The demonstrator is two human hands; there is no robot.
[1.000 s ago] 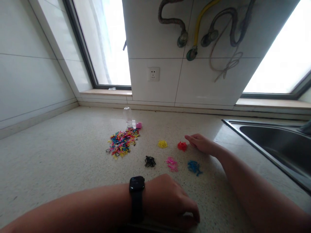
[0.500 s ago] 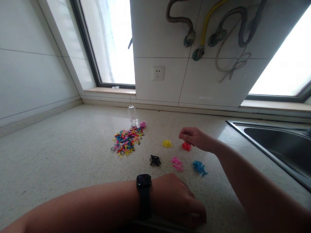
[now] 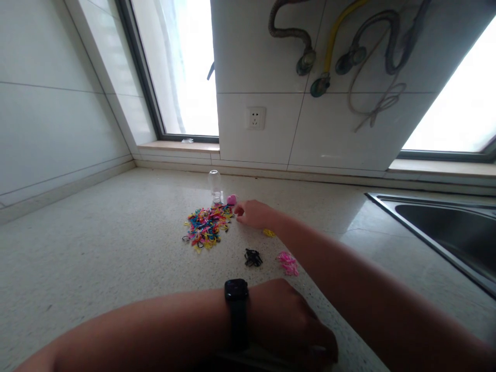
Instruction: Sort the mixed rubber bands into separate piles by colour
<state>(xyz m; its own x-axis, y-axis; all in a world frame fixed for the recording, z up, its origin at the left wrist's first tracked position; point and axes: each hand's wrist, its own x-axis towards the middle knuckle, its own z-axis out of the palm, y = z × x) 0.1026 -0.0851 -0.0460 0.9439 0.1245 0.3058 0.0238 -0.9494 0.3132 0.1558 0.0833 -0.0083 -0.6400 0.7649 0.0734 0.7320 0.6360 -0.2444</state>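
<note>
My right hand [image 3: 251, 214] is over the counter at the right edge of a mixed pile of coloured bands [image 3: 207, 226], its fingers curled; whether anything is between them is too small to tell. My left hand [image 3: 292, 323], below a black watch [image 3: 236, 290], rests near the front edge with fingers folded, their tips hidden. Between the hands lie a small black heap [image 3: 253, 257] and a pink heap [image 3: 288, 263]. A yellow heap [image 3: 268, 233] shows partly beside my right wrist. The red and blue heaps are hidden by my right forearm.
Behind the mixed pile stand a clear bottle [image 3: 214, 186], upside down, and a small pink object [image 3: 231, 199]. A steel sink [image 3: 387, 204] is set in the counter [image 3: 116, 232] at the right. Hoses and valves [image 3: 320, 85] hang on the tiled wall.
My right hand has moved left from the red heap to the mixed pile, its forearm now covering the red and blue heaps. My left hand stays at the front; the view has shifted slightly.
</note>
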